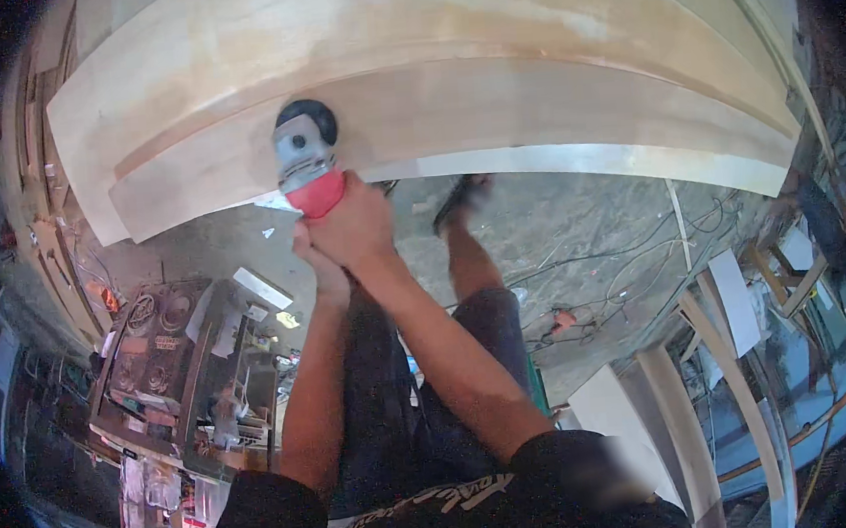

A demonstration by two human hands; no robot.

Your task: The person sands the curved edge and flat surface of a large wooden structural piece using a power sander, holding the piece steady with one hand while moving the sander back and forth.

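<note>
Pale wood panel (548, 93) spans the upper field; a red-and-grey power tool (301, 165) stands at its near edge, black disc (322, 121) over the surface. Right hand (359, 221) and left hand (323, 269) clamp the tool together. Grey floor (557, 210) lies below, leaning boards (737, 301) at right.

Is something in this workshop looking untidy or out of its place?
Yes: loose cables criss-cross the floor to the right of the person's right leg. Their uneven curves look untidy, as if left uncoiled.
</note>
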